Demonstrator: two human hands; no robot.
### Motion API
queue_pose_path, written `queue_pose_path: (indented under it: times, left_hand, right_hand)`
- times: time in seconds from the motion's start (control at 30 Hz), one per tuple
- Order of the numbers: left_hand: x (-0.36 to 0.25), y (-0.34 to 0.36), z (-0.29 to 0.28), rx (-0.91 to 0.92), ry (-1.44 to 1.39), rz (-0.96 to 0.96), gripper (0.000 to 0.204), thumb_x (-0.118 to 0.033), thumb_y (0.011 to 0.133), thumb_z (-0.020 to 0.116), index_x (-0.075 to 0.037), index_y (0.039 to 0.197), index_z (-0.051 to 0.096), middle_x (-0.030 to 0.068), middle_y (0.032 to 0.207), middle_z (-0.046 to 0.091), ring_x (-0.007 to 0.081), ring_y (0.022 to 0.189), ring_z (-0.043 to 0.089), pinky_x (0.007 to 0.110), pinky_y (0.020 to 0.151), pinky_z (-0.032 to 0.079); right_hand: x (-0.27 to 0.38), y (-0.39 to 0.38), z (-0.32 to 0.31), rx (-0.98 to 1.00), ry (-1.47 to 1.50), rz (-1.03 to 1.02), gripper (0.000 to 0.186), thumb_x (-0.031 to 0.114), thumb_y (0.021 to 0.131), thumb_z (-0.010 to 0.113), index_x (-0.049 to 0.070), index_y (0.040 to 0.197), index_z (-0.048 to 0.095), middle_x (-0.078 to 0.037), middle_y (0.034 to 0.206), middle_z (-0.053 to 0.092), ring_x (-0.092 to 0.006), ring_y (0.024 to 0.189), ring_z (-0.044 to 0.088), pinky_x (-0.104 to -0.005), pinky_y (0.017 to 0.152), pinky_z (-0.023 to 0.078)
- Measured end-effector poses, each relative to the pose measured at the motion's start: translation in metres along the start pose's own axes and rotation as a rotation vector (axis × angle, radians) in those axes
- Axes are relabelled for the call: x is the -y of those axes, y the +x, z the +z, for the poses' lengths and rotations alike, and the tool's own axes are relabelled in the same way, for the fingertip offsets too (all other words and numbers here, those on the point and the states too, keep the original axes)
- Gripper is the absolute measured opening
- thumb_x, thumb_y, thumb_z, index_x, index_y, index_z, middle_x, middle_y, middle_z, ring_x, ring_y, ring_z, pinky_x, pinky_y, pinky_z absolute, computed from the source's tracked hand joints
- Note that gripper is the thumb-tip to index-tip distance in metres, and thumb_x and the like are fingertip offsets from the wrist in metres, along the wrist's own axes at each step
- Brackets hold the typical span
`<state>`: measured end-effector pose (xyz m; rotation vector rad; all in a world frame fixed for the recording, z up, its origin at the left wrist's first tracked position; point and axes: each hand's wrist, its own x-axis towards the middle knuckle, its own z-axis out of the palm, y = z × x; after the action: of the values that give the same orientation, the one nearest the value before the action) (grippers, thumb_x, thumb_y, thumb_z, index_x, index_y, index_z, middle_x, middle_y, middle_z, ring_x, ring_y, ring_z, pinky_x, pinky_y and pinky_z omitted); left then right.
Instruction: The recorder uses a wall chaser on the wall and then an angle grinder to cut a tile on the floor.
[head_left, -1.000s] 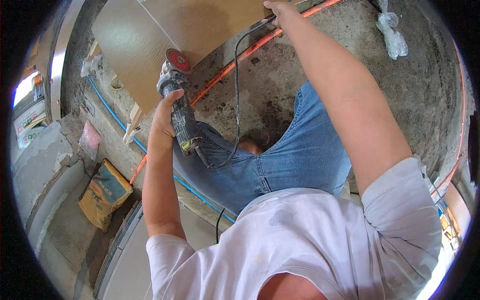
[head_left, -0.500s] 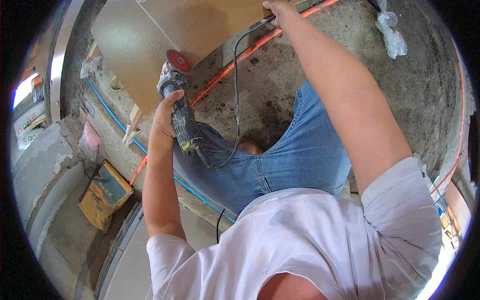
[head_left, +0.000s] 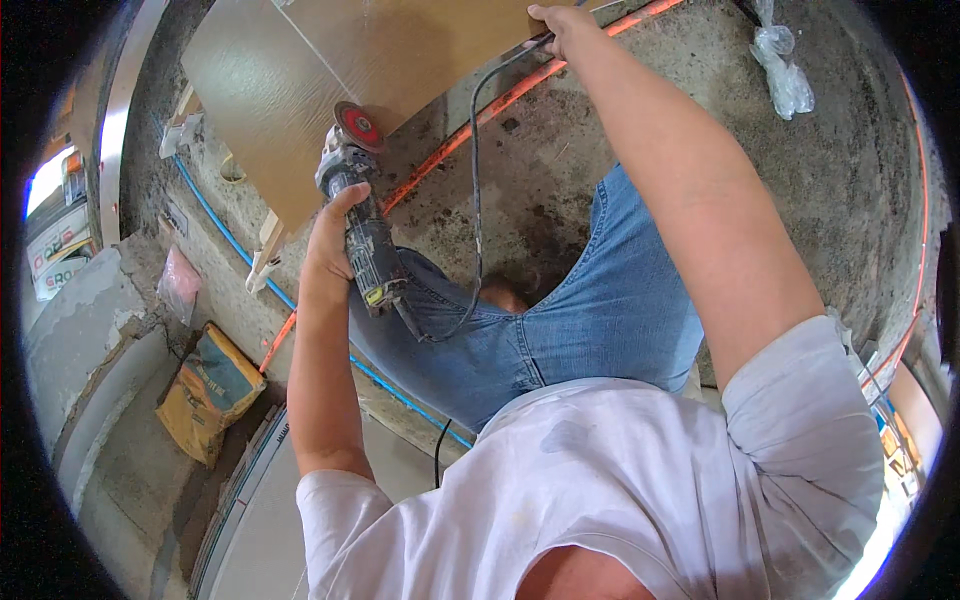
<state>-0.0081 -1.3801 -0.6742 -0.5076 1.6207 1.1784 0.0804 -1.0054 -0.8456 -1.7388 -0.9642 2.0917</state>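
Observation:
My left hand (head_left: 335, 235) is wrapped round the body of a black and grey angle grinder (head_left: 370, 240), thumb on top. Its red disc (head_left: 360, 126) is at the near edge of a large brown sheet (head_left: 250, 110), close to a pale straight line running away across the surface. Whether the disc touches the sheet is hard to tell. At the sheet's right edge, my right hand (head_left: 568, 28) is closed on it, thumb on top and the other fingers mostly hidden. The grinder's black cord (head_left: 475, 150) loops from the tool's rear up to that hand.
An orange pipe (head_left: 440, 155) and a blue pipe (head_left: 215, 215) run along the rough concrete floor (head_left: 800, 190). Wooden pieces (head_left: 268, 250) lie by the sheet's left edge. A yellow bag (head_left: 205, 400) stands left, clear plastic (head_left: 783, 75) far right. My jeans-clad legs (head_left: 600, 310) flank the cord.

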Motion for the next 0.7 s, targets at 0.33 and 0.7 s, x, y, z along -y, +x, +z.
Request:
queue_pose_path:
  times: [0.33, 0.7]
  left_hand:
    - [-0.025, -0.062, -0.042, 0.012, -0.353, 0.467, 0.036, -0.032, 0.080, 0.062, -0.004, 0.101, 0.056, 0.0093, 0.078, 0.062, 0.0208, 0.059, 0.060, 0.032, 0.054, 0.052]
    - [-0.062, -0.126, -0.093, 0.276, -0.764, 0.729, 0.046, -0.037, 0.083, 0.060, -0.001, 0.110, 0.049, 0.0112, 0.093, 0.058, 0.0214, 0.074, 0.059, 0.034, 0.068, 0.053]
  right_hand:
    - [-0.004, -0.010, -0.007, 0.100, -0.113, -0.005, 0.028, 0.022, 0.085, 0.067, 0.011, 0.108, 0.055, -0.009, 0.092, 0.063, -0.0281, 0.068, 0.061, -0.0391, 0.045, 0.052]
    - [0.006, -0.019, -0.018, 0.063, -0.183, 0.086, 0.030, 0.026, 0.084, 0.068, 0.009, 0.107, 0.057, -0.010, 0.096, 0.063, -0.0252, 0.069, 0.061, -0.0386, 0.058, 0.055]
